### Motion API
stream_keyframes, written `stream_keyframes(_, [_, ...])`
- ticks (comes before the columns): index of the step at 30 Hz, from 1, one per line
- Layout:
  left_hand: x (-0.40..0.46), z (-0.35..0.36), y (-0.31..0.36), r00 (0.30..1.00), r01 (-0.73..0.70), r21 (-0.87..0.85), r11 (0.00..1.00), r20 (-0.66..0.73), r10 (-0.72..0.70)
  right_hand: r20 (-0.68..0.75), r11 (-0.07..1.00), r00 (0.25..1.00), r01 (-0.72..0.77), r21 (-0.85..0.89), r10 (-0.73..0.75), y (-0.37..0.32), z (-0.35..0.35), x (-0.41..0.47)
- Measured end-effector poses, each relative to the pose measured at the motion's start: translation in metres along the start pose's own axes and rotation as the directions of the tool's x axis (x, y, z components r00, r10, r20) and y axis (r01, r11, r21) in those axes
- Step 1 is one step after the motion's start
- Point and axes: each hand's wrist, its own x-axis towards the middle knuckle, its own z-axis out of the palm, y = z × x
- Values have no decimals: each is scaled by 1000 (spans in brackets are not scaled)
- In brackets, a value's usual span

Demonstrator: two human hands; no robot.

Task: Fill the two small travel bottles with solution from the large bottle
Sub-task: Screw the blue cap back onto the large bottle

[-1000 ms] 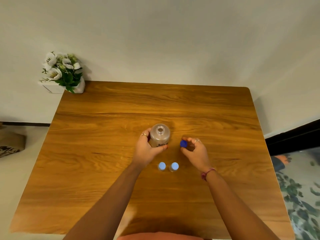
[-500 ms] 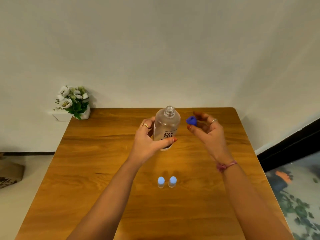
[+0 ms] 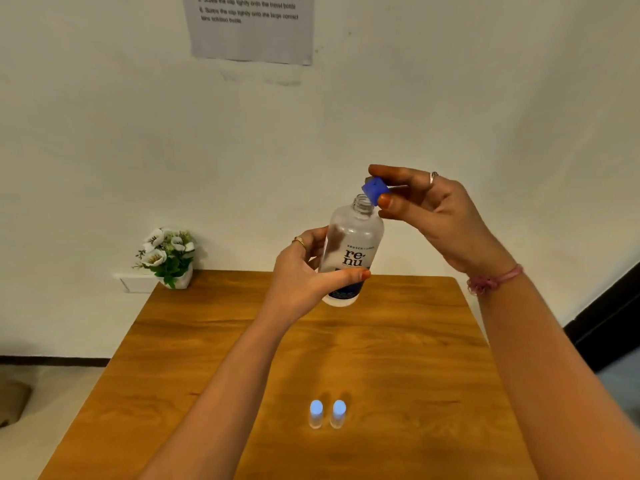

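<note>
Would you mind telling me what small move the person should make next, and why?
Probably set the blue cap down on the table: the large bottle in the left hand is already open, yet both travel bottles remain capped, so the right hand needs freeing.

You get soft, even indoor light; faint shadows sit behind the travel bottles point(image 3: 327, 414) on the wooden table point(image 3: 415, 341). Wide-angle bending curves the edges, and the wall notice point(image 3: 251, 26) reads slightly blurred.

One large bottle point(image 3: 351, 258); one blue cap point(image 3: 374, 190); two small travel bottles point(image 3: 316, 414) point(image 3: 338, 413); two hands point(image 3: 304, 277) point(image 3: 440, 213); one flower pot point(image 3: 169, 258); one wall notice point(image 3: 251, 27); one table point(image 3: 207, 341).
</note>
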Motion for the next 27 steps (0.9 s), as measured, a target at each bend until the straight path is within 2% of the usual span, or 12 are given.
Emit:
stream_keyframes(3, [-4, 0, 12, 999, -30, 5, 1000, -33, 30, 79, 989, 997, 28, -148, -16, -13, -6, 5])
stream_keyframes(9, [-9, 1, 22, 996, -42, -1, 999, -76, 42, 137, 923, 990, 78, -376, -28, -36, -10, 9])
stream_keyframes(17, [-17, 11, 19, 990, -3, -44, 999, -140, -3, -28, 879, 999, -32, -476, 21, -35, 2, 6])
stream_keyframes(22, [-21, 12, 17, 992, 20, -61, 998, -125, -27, 155, 822, 971, -66, -566, 185, -49, -15, 7])
stream_keyframes(25, [-22, 14, 17, 992, 24, -50, 998, -121, -29, 242, 796, 960, 34, -604, 142, -59, -18, 8])
stream_keyframes(27, [-22, 16, 14, 991, 29, -37, 999, -132, -34, 228, 760, 965, 52, -648, 128, -60, -15, 10])
